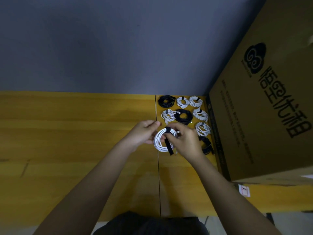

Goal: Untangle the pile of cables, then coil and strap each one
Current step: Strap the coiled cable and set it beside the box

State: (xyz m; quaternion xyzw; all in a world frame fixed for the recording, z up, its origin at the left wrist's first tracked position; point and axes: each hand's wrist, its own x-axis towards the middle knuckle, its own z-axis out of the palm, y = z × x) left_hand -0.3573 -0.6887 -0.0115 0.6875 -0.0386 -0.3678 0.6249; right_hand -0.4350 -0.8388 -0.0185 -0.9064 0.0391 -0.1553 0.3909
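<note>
Both hands [144, 133] [184, 141] grip one white coil [160, 141]; eight strapped coils [183, 116] lie beyond.

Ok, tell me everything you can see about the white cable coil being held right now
The white cable coil is a round bundle of several thin loops, plastic-looking, held just above the yellow wooden table. A black strap crosses over its top edge, its loose end hanging below the coil. The left hand holds its left side; the right hand pinches it at the strap.
</note>
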